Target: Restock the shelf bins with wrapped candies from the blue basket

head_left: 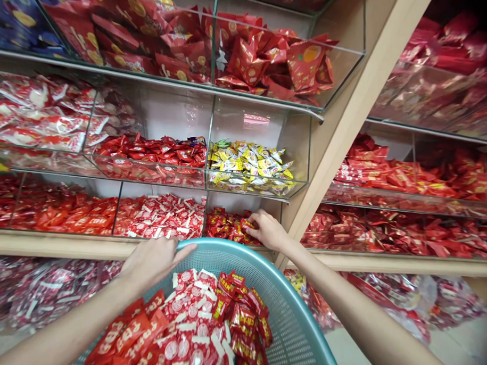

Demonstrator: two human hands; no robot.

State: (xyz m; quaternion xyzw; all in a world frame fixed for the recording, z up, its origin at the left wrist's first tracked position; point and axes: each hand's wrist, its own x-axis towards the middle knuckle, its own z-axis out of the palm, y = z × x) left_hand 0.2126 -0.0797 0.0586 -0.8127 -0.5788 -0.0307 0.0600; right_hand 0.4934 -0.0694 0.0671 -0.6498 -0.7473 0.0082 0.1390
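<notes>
My left hand [156, 260] is closed over the far rim of a teal plastic basket [308, 329], its thumb lying along the edge. Inside the basket are orange-red packets [131, 335], red-and-white wrapped candies [192, 317] and dark red candies with yellow lettering [244, 315]. My right hand [269, 229] reaches into a low shelf compartment, thumb and fingers pinched on a red-and-yellow wrapped candy [248, 225]. More candies of that kind [221, 223] lie around its fingertips. The basket's far rim is right by the shelf's front edge.
Glass-fronted compartments hold yellow-and-white candies [251, 163], small red packets [154, 156] and larger red bags [255, 59]. A slanting wooden post [338, 142] divides the shelves, close to my right hand. Clear bags of candy [51, 287] lie below the bottom ledge [89, 245].
</notes>
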